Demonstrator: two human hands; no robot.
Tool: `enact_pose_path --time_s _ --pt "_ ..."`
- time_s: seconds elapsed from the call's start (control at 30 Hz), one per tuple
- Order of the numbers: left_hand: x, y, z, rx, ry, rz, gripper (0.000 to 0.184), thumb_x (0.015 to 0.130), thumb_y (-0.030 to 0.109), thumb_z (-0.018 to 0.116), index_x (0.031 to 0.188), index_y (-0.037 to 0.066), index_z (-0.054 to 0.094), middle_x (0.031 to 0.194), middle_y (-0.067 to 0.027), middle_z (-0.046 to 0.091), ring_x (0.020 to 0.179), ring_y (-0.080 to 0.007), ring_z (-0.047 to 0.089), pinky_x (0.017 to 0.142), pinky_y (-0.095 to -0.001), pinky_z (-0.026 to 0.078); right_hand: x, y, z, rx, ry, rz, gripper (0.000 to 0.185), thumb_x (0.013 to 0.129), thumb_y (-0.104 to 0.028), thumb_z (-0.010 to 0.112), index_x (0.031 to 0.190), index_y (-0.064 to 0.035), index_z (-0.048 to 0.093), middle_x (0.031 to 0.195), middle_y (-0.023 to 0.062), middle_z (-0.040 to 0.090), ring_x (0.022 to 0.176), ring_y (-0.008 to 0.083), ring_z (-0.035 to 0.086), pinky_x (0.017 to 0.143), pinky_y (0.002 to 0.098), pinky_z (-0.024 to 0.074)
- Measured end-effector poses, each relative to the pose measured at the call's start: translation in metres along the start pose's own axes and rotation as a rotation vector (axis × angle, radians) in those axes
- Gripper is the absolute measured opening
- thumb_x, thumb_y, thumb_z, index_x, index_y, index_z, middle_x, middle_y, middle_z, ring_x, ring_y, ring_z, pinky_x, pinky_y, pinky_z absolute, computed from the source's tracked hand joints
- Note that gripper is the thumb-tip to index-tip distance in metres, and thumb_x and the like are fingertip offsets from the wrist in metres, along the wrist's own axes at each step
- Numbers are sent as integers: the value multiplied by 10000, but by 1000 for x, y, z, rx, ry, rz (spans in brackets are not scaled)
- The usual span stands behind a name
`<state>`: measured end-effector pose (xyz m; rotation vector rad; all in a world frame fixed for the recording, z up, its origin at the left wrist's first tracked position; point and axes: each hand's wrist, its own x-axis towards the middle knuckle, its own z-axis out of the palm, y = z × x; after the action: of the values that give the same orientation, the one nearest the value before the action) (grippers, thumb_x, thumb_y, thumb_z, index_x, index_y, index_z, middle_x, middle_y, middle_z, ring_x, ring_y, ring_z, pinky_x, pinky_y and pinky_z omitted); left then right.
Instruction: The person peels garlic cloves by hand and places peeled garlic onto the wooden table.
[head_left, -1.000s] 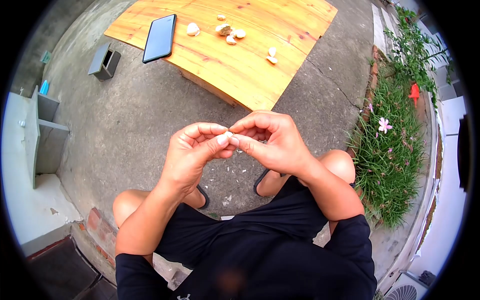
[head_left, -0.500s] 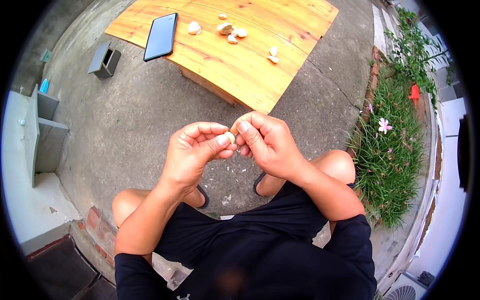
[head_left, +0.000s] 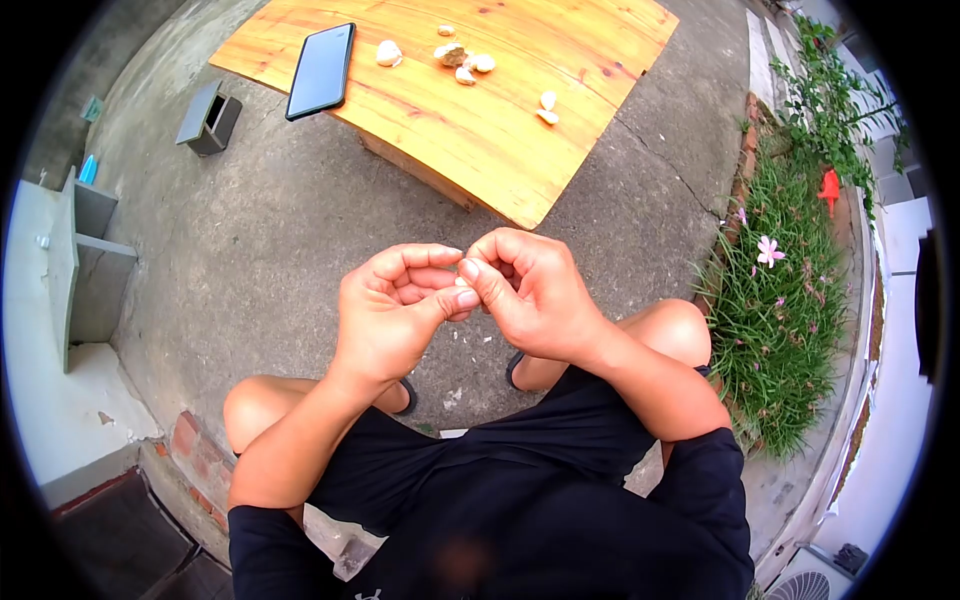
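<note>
A small pale garlic clove (head_left: 461, 283) shows between my fingertips, mostly covered by them. My left hand (head_left: 395, 310) pinches it from the left, thumb below and fingers curled above. From the right, my right hand (head_left: 530, 292) has its thumb and index finger pressed together at the clove; whatever bit they grip is too small to name. On the wooden table (head_left: 490, 150) ahead lie a garlic bulb (head_left: 389, 54), a cluster of cloves with a brownish piece (head_left: 451, 55), and two peeled-looking cloves (head_left: 548, 101) nearer the right edge.
A phone (head_left: 321, 70) lies at the table's left edge. On the concrete floor left of it stands a small grey box (head_left: 210, 120). Green plants (head_left: 780, 300) with pink flowers grow along the right. Bits of skin (head_left: 455, 395) are scattered on the ground between my feet.
My right hand came away from the clove, its thumb lifting, and is now back against my left fingertips. The clove, plainly visible half a second ago, is now mostly covered.
</note>
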<state>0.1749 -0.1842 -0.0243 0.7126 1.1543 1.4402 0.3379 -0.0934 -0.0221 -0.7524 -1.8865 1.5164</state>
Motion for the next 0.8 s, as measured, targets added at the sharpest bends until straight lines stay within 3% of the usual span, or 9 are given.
enact_pose_path --time_s 0.07,0.27,0.37,0.57,0.8 --pt "-2 2 4 25 3 26 340 876 -105 730 1202 -56 646 987 -177 751 886 -205 748 800 -314 637 0 1 -2 -32 -43 60 126 1017 -105 645 955 5 632 795 12 652 707 54 616 607 224 522" --pt "0 1 -2 8 -10 32 386 888 -105 714 1261 -58 627 1018 -187 752 900 -198 746 798 -307 636 3 -5 -2 449 -31 345 146 1026 -98 616 971 28 667 764 50 695 657 102 658 583 242 551" --pt "4 5 -7 0 -4 25 379 893 -99 711 1261 -53 633 1046 -191 751 919 -195 744 802 -301 634 7 -7 -6 573 -22 312 136 1006 -100 656 994 33 683 796 71 720 678 98 671 586 231 555" --pt "2 4 -4 45 -22 38 378 888 -106 712 1256 -53 642 1050 -194 751 908 -196 747 798 -297 635 7 -9 -11 459 -89 345 165 957 -116 733 1011 36 698 855 98 746 699 99 679 599 228 558" --pt "5 1 -8 -91 -68 -4 281 923 -34 709 1203 -37 683 1032 -179 752 885 -201 749 773 -295 634 6 -10 -14 538 -104 331 174 952 -77 725 1063 50 683 873 94 748 747 104 692 643 218 560"
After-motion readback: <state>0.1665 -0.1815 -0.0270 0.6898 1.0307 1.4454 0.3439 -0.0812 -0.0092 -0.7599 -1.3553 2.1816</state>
